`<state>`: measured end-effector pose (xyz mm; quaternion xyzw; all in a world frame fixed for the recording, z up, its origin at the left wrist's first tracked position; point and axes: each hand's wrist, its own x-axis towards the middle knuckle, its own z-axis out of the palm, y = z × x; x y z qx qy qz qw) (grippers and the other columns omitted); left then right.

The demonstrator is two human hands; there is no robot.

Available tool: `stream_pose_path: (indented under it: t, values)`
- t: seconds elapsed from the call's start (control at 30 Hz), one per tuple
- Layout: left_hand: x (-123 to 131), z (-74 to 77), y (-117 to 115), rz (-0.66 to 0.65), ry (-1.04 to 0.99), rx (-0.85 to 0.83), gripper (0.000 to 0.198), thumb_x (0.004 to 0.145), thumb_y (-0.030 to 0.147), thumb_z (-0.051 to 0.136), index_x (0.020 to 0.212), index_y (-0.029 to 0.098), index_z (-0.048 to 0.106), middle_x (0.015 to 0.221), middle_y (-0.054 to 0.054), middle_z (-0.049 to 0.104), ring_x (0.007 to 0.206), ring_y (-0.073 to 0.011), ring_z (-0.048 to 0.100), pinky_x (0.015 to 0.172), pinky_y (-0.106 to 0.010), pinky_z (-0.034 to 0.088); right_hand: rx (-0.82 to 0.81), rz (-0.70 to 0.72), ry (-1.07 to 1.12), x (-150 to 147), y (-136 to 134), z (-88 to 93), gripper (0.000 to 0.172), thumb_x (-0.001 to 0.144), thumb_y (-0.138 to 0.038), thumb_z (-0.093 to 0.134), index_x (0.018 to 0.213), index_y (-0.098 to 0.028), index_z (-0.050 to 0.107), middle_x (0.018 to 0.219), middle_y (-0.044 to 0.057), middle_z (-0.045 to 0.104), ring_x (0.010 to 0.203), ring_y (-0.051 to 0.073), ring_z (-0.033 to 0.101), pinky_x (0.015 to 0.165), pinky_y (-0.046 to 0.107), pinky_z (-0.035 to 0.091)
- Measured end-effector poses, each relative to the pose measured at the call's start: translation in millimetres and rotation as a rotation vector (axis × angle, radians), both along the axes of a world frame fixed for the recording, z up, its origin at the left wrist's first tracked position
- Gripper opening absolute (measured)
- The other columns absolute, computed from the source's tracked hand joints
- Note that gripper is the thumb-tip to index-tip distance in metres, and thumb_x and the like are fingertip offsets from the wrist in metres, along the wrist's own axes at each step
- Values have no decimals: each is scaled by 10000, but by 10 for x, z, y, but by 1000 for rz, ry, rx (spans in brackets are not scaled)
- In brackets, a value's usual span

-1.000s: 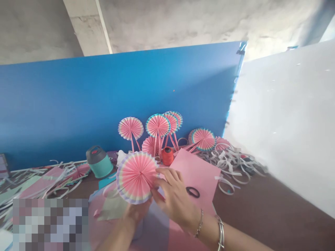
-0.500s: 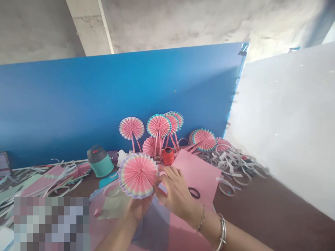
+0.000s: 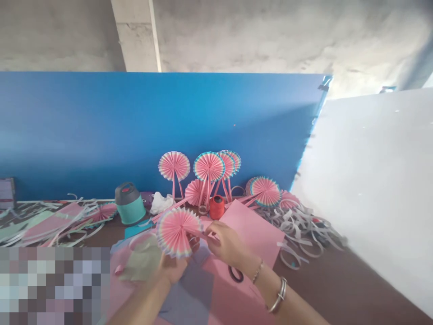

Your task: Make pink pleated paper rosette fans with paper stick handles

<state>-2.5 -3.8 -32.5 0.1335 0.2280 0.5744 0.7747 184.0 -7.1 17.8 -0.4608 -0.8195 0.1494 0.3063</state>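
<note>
A round pleated paper fan [image 3: 174,228], pink with a pale multicoloured rim, is held over the work surface. My left hand [image 3: 177,265] grips it from below, its fingers partly hidden behind the pleats. On the fan's right side the circle is parted, and a pink edge or handle strip [image 3: 199,233] runs from its centre to my right hand [image 3: 226,241]. The fingers of that hand are pinched on this strip. Beneath my right wrist a dark oval loop [image 3: 236,273], perhaps a scissors handle, lies on pink paper [image 3: 253,230].
Finished-looking fans [image 3: 209,167] lean upright against a blue panel [image 3: 135,126]. A red thread spool [image 3: 217,208] and a teal container with grey lid [image 3: 130,207] stand before it. Curled white paper strips [image 3: 299,228] pile up at right; more paper scraps [image 3: 54,221] lie at left.
The fan was a closed full circle and now shows a gap on its right. My right hand has drawn away from the rim with the pink strip. The camera view has tilted slightly.
</note>
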Motion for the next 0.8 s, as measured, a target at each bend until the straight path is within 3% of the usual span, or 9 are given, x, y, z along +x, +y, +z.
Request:
stream_pose_path:
  t: [0.07, 0.13, 0.27, 0.33, 0.43, 0.5, 0.6, 0.7, 0.8]
  values:
    - [-7, 44, -8, 16, 3, 11, 266, 828, 129, 418, 723, 159, 660, 792, -84, 727, 773, -230, 691, 774, -392, 543, -61, 15, -4, 6, -5, 0, 333, 663, -116, 592, 991, -173, 581, 1021, 73, 632, 945, 202, 571, 787, 266, 396]
    - [2, 108, -20, 22, -9, 34, 269, 835, 141, 417, 713, 173, 654, 775, -63, 724, 775, -211, 687, 810, -382, 529, -139, -20, -34, 13, -8, 7, 392, 659, -144, 602, 1047, -173, 558, 1005, 75, 643, 916, 209, 580, 757, 266, 391]
    - [39, 173, -32, 51, 18, 59, 282, 852, 162, 404, 729, 192, 656, 796, -31, 713, 811, -192, 678, 828, -339, 512, -198, -104, -96, 10, -12, 41, 67, 754, -175, 536, 799, -180, 585, 698, 14, 624, 635, 141, 540, 565, 220, 305]
    - [68, 134, -24, 79, 70, 66, 248, 845, 162, 427, 757, 185, 658, 843, -32, 708, 825, -184, 673, 825, -320, 508, -181, -136, -78, -2, -9, 51, 148, 792, -207, 508, 651, -175, 541, 596, -6, 563, 553, 113, 477, 521, 216, 263]
    - [140, 6, -11, 48, 242, 23, 121, 792, 135, 529, 759, 161, 643, 818, -43, 693, 740, -149, 661, 742, -278, 510, -186, -148, 1, -27, 12, 14, 163, 783, -198, 501, 628, -165, 541, 568, -17, 529, 541, 102, 448, 514, 206, 274]
    - [205, -74, -24, -53, 415, -29, 49, 764, 153, 592, 736, 142, 631, 706, -32, 666, 614, -117, 627, 618, -230, 488, -229, -70, 103, -51, 32, -51, 80, 738, -163, 518, 741, -155, 597, 658, -7, 582, 610, 115, 495, 554, 201, 334]
    - [271, -94, -100, -294, 603, 20, 152, 739, 269, 664, 740, 121, 631, 559, 6, 606, 429, -64, 527, 406, -159, 356, -404, 138, 289, -96, 53, -165, 264, 733, -141, 481, 961, -150, 616, 842, 23, 643, 697, 132, 563, 638, 224, 425]
    - [235, 27, -217, -694, 639, 164, 318, 708, 419, 686, 783, 112, 660, 582, -24, 643, 350, -63, 493, 304, -163, 267, -559, 251, 404, -121, 65, -200, 359, 779, -142, 419, 1099, -158, 582, 983, 55, 659, 772, 144, 618, 711, 263, 474]
    - [132, 177, -311, -1064, 594, 319, 406, 660, 484, 713, 774, 94, 698, 694, -81, 692, 417, -94, 563, 325, -180, 336, -460, 195, 313, -58, 87, -117, 338, 805, -146, 419, 1090, -158, 601, 1080, 84, 659, 960, 171, 613, 832, 288, 455]
